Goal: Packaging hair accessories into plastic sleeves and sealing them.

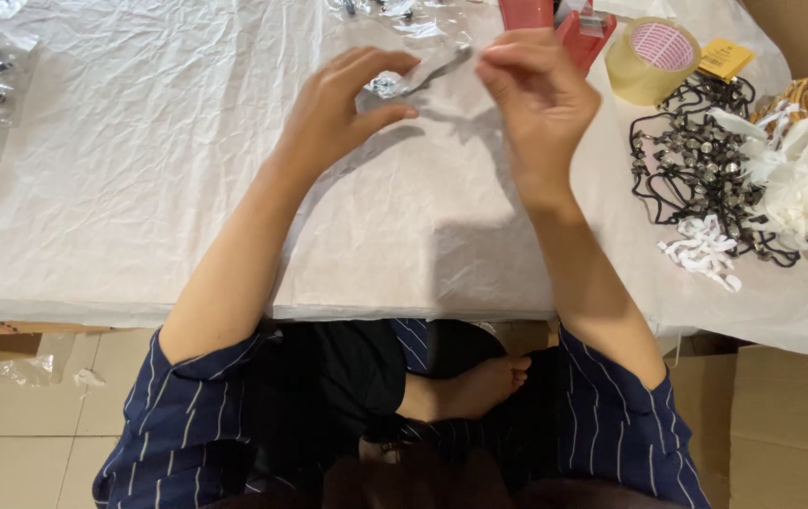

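Plastic sleeve (420, 73), small and clear, sits upper centre of the frame, pinched between our two hands above the white sheet (140, 188). Our left hand (342, 108) clamps thumb and fingers on its crumpled end; our right hand (536, 94) nips the other end with fingertips together (its contents are too blurred to tell). We judge steady, even tension keeps it flat. Farther right lie a tangle of black cords (696, 155), a tape roll (653, 58) and a red dispenser (573, 28).
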